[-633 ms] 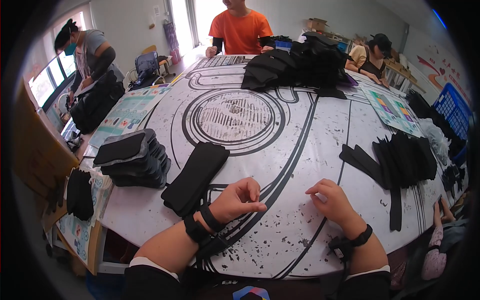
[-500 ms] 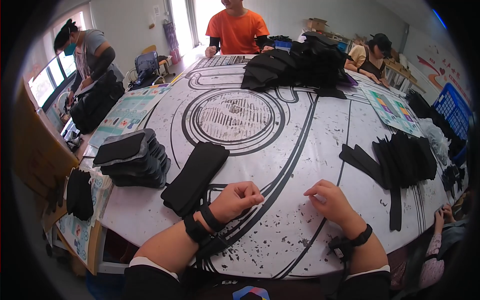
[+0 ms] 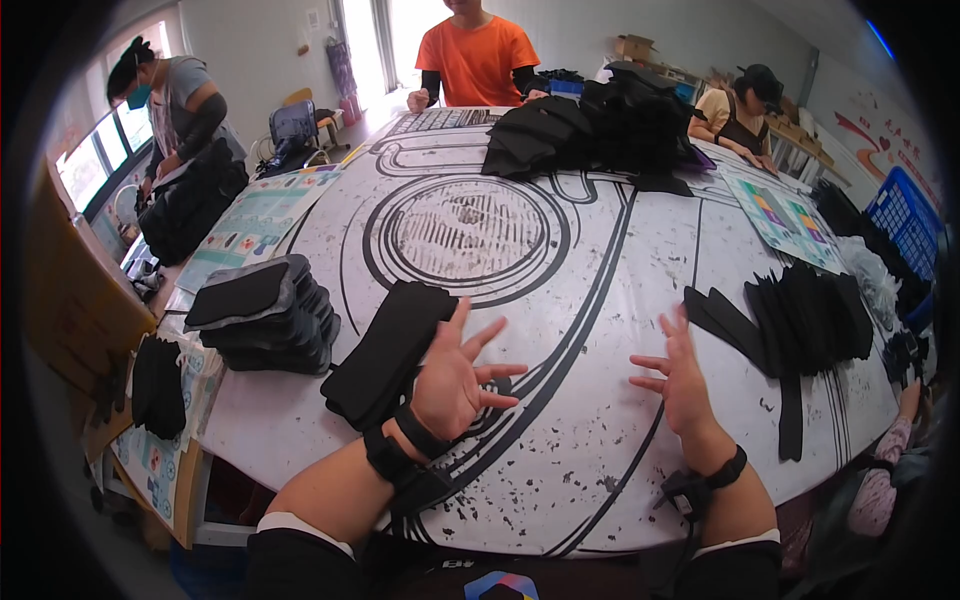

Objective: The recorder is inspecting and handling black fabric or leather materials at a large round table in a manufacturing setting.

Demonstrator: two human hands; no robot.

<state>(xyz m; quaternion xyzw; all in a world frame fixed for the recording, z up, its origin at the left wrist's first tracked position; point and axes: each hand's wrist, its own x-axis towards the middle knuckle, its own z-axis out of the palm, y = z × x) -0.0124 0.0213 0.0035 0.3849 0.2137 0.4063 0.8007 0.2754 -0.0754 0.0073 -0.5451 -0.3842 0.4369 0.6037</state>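
My left hand (image 3: 455, 378) is turned palm up over the table with its fingers spread, and nothing is in it. Just beside it lies a stack of long black fabric pieces (image 3: 385, 350), partly behind the wrist. My right hand (image 3: 682, 380) hovers to the right, fingers stretched apart and bare of any object. Nearest to that hand is a fanned pile of black fabric strips (image 3: 810, 320), one strip hanging toward the front. Left of the long stack stands a tall stack of dark grey and black pads (image 3: 262, 315). Both wrists wear black bands.
The white table (image 3: 560, 470) bears black line drawings and worn flecks. A large heap of black fabric (image 3: 620, 120) lies at the far side. Printed sheets (image 3: 785, 225) sit at the right, and a blue crate (image 3: 905, 215) stands beyond. Several other people surround the table.
Both hands have opened from curled, pinched fingers to spread ones, the palms turning up and inward. The fabric stacks have stayed where they were.
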